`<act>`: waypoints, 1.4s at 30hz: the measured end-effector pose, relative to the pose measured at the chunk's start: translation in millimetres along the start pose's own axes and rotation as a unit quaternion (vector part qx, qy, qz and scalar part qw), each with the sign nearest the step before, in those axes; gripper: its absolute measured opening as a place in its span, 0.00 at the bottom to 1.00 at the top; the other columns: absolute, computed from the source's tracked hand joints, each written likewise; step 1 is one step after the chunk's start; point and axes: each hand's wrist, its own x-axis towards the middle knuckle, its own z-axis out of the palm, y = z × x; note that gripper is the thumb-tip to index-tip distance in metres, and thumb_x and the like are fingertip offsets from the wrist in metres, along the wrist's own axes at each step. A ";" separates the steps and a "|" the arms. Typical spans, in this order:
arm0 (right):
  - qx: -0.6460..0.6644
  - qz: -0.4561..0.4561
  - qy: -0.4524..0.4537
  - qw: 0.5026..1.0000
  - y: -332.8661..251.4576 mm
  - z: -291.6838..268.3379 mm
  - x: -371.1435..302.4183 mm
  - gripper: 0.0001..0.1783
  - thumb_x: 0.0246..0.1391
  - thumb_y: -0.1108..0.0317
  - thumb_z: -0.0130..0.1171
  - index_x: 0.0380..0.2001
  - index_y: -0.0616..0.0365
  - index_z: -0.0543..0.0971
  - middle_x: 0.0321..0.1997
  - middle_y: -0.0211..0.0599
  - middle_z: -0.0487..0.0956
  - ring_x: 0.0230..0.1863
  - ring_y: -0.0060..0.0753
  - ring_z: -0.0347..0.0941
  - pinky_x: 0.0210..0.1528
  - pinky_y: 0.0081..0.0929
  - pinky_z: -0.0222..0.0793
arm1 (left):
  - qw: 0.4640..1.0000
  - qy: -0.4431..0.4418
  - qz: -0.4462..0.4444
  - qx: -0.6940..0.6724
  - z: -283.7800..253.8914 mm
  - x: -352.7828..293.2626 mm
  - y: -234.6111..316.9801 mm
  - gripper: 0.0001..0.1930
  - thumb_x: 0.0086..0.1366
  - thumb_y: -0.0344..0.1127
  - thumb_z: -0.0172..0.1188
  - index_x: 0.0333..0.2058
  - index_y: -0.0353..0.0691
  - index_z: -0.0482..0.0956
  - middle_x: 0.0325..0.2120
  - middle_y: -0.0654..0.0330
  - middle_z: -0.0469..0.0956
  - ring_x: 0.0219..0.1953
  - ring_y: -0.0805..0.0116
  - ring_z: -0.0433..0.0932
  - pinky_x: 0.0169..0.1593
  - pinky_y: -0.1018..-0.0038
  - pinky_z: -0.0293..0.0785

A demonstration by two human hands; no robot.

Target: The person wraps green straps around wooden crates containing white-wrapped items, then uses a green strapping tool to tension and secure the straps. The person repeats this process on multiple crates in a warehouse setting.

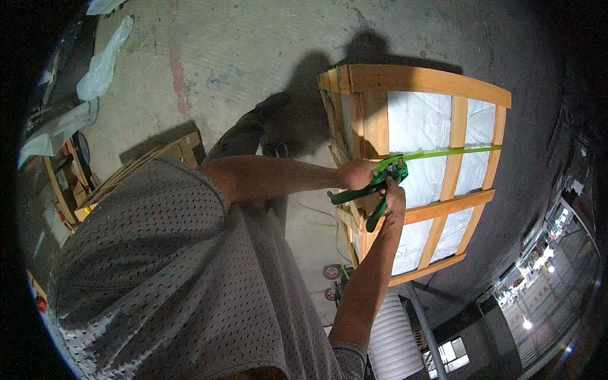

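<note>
Head view shows a green hand tool (396, 170) at the near side of a wooden crate (453, 166), just beside its slats, with its metal-and-green head toward the crate and its two dark green handles spread apart, one reaching left and the other pointing down and slightly left. A bright green strap (443, 152) meets the tool's head and runs across the crate to the far edge, lying flat and nearly straight over the pale wood. The crate stands on the concrete floor (221, 38); between its slats shows a crinkled white wrapping (418, 123). The right hand (395, 197) comes up from the lower edge on a bent arm, its fingers clamped on the tool just below the head. The left hand (358, 173) comes in from the left with the forearm almost level, close against the tool near the left-reaching handle; its fingers are mostly hidden, so I cannot tell whether they grip the handle or the strap. A grey perforated shirt (190, 272) fills much of the lower left. Further out, flat cardboard (183, 150) lies on the floor to the left, crumpled clear plastic (106, 63) lies beyond it, and a ribbed white roll (394, 339) is below the crate, with small wheels (332, 272) nearby.
</note>
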 end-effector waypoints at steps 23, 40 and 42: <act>0.077 0.025 0.030 0.996 9.4 4.9 24.0 0.24 0.54 0.55 0.52 0.33 0.72 0.79 0.26 0.43 0.79 0.27 0.37 0.75 0.32 0.34 0.68 | 0.994 -0.004 -0.018 0.109 11.3 -35.1 3.1 0.28 0.64 0.33 0.49 0.63 0.41 0.57 0.30 0.45 0.77 0.31 0.52 0.79 0.34 0.59 0.74; 0.225 0.001 0.032 0.974 5.1 25.1 4.8 0.14 0.59 0.59 0.52 0.32 0.60 0.76 0.18 0.29 0.70 0.17 0.25 0.64 0.18 0.24 0.59 | 0.847 0.190 0.206 0.451 15.3 -58.7 -57.5 0.16 0.57 0.33 0.55 0.43 0.34 0.70 0.16 0.57 0.70 0.18 0.59 0.76 0.22 0.66 0.74; 0.214 0.002 0.024 0.977 3.3 28.7 -7.6 0.15 0.60 0.58 0.51 0.32 0.60 0.76 0.19 0.29 0.70 0.17 0.25 0.64 0.18 0.24 0.61 | 0.888 0.182 0.167 0.388 17.9 -56.8 -64.7 0.12 0.56 0.33 0.55 0.39 0.35 0.70 0.16 0.56 0.71 0.19 0.58 0.76 0.22 0.63 0.74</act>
